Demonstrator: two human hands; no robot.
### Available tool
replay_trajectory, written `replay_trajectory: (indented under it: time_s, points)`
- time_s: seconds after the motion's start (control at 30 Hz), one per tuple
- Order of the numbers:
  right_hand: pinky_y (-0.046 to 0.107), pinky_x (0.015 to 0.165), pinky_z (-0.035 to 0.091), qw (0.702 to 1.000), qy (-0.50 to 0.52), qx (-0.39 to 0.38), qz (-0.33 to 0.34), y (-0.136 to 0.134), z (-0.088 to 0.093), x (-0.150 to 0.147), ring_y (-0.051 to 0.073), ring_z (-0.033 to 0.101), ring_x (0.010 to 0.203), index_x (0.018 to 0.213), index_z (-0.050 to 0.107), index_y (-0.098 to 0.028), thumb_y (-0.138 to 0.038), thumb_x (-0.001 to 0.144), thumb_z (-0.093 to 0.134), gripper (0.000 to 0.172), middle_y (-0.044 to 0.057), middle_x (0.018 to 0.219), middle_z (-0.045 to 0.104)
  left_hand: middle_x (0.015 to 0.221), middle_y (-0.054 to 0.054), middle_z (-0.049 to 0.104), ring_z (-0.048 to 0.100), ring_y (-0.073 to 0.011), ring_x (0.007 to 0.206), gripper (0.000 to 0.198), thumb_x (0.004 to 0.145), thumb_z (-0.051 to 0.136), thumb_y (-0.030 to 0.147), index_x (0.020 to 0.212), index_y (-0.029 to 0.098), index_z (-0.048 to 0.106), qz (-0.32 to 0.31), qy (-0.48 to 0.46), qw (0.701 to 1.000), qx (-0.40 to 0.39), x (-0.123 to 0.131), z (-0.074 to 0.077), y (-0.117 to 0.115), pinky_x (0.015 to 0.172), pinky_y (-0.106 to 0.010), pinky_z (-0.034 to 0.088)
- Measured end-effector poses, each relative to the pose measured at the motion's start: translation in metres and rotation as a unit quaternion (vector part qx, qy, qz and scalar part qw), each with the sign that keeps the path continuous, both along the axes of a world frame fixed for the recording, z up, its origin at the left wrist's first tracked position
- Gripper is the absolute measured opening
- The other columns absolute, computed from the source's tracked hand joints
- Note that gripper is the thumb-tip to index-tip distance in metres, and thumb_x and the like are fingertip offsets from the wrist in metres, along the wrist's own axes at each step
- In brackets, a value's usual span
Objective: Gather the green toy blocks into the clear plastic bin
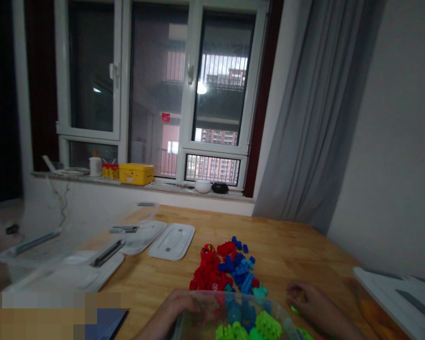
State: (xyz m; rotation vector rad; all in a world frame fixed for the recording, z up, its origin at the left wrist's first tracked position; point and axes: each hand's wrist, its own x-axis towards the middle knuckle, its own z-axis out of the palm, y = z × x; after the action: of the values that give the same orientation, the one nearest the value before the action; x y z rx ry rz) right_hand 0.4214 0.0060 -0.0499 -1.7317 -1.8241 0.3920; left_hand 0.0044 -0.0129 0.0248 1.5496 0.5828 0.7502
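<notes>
Our L hand (175,307) at rim of clear tub (233,302), fingers curled, grip unclear. R hand (313,302) curled by green brick (295,310), can't tell if held. Red/blue brick pile (226,269) on bench (286,255), just past tub.

the clear plastic bin (233,314) stands between the left hand (179,307) and the right hand (315,302). a heap of red and blue plastic bricks (226,269) blocks the way ahead, while the honey-coloured wooden tabletop (297,255) offers passage right of it.
</notes>
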Motion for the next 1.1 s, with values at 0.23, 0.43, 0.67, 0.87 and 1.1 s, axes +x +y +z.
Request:
replay_trajectory:
  time_s: [0.23,0.43,0.67,0.87,1.1]
  points:
    - [0.042,0.087,0.057,0.995,0.093,0.032,-0.028,0.008,-0.003,0.006,0.032,0.074,0.096,0.100,0.077,-0.018,-0.047,0.073,0.067,0.041,0.013,0.106,0.082,0.088,-0.004,0.079,0.065,-0.0257,0.086,0.036,0.077,0.047,0.021,0.085,0.017,0.082,0.006,-0.003,1.000,0.005,-0.001,0.004,-0.006,0.086,-0.035,0.045]
    - [0.045,0.094,0.058,0.973,0.227,0.042,-0.025,0.001,0.028,-0.014,0.036,0.073,0.105,0.098,0.081,-0.024,-0.064,0.067,0.073,0.052,0.011,0.106,0.083,0.094,-0.007,0.082,0.068,-0.0297,0.092,0.034,0.073,0.052,0.020,0.086,0.015,0.083,0.027,0.003,1.000,0.009,-0.001,0.000,-0.002,0.090,-0.038,0.047]
    - [0.040,0.092,0.059,0.897,0.442,-0.003,0.015,-0.014,0.034,-0.050,0.029,0.074,0.100,0.102,0.079,-0.023,-0.057,0.069,0.082,0.047,0.007,0.103,0.081,0.101,-0.008,0.083,0.069,-0.0307,0.097,0.040,0.076,0.048,0.021,0.092,0.016,0.084,0.042,-0.004,0.999,0.013,-0.004,-0.004,-0.004,0.091,-0.041,0.048]
    - [0.040,0.095,0.055,0.831,0.545,-0.058,0.099,-0.031,0.037,-0.076,0.026,0.074,0.100,0.101,0.076,-0.025,-0.050,0.066,0.088,0.045,0.006,0.101,0.081,0.092,-0.007,0.083,0.069,-0.0298,0.091,0.033,0.072,0.053,0.021,0.085,0.016,0.084,0.021,0.003,0.999,0.029,-0.001,-0.001,0.001,0.090,-0.040,0.047]
    - [0.033,0.081,0.052,0.846,0.489,-0.083,0.194,-0.038,0.037,-0.080,0.023,0.071,0.089,0.096,0.079,-0.026,-0.055,0.066,0.086,0.042,0.007,0.095,0.081,0.094,-0.007,0.080,0.066,-0.0283,0.094,0.036,0.075,0.048,0.020,0.086,0.016,0.082,0.006,-0.004,1.000,0.004,-0.001,0.004,-0.006,0.092,-0.039,0.044]
